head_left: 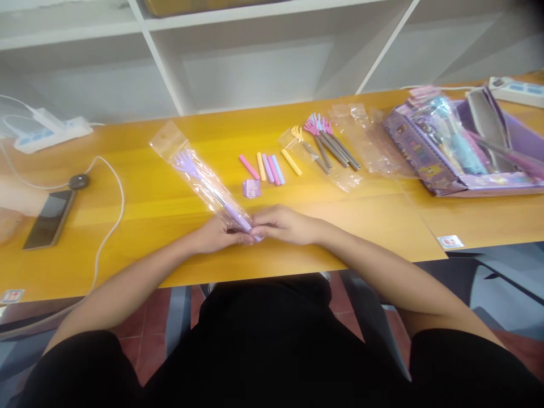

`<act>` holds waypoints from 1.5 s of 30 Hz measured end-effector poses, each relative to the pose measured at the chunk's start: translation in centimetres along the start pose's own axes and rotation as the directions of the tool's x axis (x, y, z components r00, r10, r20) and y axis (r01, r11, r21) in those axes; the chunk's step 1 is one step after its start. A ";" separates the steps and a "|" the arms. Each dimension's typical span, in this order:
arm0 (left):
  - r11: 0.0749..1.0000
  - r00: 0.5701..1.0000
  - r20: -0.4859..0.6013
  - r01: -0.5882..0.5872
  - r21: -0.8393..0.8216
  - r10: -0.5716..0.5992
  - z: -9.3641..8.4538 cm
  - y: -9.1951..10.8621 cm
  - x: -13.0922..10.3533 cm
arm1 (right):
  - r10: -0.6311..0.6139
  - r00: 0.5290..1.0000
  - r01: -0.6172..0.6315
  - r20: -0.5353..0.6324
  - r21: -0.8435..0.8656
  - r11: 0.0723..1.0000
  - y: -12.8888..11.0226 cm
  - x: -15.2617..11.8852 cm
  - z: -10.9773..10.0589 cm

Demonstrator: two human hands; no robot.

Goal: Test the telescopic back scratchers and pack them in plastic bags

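A purple hand-shaped back scratcher [232,211] with a metal shaft lies slantwise inside a clear plastic bag [165,139], its claw end pointing away to the upper left. My left hand [216,233] is closed around the handle end from the left. From the right, my right hand [284,224] pinches the same end, thumb and fingers pressed together at the bag's lower edge. Just beyond my hands lie several coloured handle sleeves [272,169] and a small purple card [251,188]. Farther right are several scratcher heads with metal shafts [331,141], pink, blue and yellow.
On the right, a purple display box [444,184] holds bagged scratchers; loose clear bags [376,141] lie beside it. At left are a phone [50,220], a white cable [123,198], a power strip [55,135] and another person's blurred arm [21,195]. White shelving [263,68] stands behind.
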State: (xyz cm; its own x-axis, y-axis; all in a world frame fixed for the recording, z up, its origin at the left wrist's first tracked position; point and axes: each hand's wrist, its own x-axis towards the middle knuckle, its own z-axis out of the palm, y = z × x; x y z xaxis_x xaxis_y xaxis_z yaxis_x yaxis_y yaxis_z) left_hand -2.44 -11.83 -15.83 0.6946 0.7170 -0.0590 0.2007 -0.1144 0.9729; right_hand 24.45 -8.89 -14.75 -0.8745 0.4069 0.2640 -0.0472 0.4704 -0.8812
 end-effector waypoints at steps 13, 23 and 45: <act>0.997 0.996 -0.051 -0.071 0.036 0.073 0.3 1.0 -0.5 | 0.096 0.995 -0.099 0.026 0.258 0.961 -0.5 0.3 0.4; 0.999 0.998 -0.068 -0.010 0.052 0.014 0.0 0.4 -0.5 | 0.115 0.993 -0.109 -0.005 0.267 0.958 -0.4 -0.1 0.2; 0.999 0.998 0.045 -0.033 0.022 0.032 0.2 1.4 -0.5 | 0.025 0.991 -0.057 0.135 0.243 0.968 -0.4 0.0 0.0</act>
State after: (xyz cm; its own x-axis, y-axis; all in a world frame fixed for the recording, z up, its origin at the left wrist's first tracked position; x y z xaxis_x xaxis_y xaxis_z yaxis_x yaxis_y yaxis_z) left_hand -2.37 -12.47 -14.51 0.7313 0.6810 -0.0380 0.1926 -0.1528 0.9693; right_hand 24.47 -9.10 -14.44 -0.9326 0.3090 0.1866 -0.1127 0.2419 -0.9637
